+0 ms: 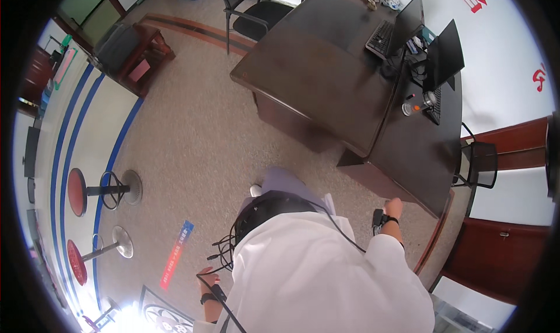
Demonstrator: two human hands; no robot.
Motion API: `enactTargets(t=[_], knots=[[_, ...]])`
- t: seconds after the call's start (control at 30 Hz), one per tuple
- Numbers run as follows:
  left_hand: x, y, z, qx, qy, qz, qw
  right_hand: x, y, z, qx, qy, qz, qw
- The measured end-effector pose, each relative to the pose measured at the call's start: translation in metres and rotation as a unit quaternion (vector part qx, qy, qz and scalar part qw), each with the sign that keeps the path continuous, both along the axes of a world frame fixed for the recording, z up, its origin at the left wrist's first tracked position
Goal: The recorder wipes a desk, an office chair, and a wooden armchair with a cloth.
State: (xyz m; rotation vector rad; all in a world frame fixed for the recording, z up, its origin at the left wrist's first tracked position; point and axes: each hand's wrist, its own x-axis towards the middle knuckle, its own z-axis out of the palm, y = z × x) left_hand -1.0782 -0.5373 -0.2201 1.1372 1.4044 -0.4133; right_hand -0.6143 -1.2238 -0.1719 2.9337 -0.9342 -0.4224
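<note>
Beside the wearer's left hip, well apart from the near edge of the dark desk, hangs a bundle of black cables, its loose ends just above the left hand. That hand looks loosely curled, with a cable running across it; whether the fingers grip it I cannot tell. The right hand is bent inward near the closest corner of the adjoining desk, with nothing visible in it, though its palm is hidden. The cables should be light, limp and prone to snagging, best taken around the thick of the bundle rather than by the thin ends. Both desks look heavy and rigid, with smooth, slightly glossy tops; two monitors stand toward their far right edges. Speckled floor spreads leftward to red-seated stools beside a blue-striped counter.
</note>
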Motion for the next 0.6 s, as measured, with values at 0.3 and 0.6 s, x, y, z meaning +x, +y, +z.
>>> enactTargets(t=[0.3,0.6], knots=[[0.005,-0.083,0.03,0.208,0.029,-0.13,0.969,0.031,-0.079,-0.055,0.483,-0.211,-0.424,0.737],[0.057,-0.272,0.085,0.31,-0.025,-0.259,0.915,-0.005,-0.223,-0.007,0.232,-0.096,-0.003,0.968]])
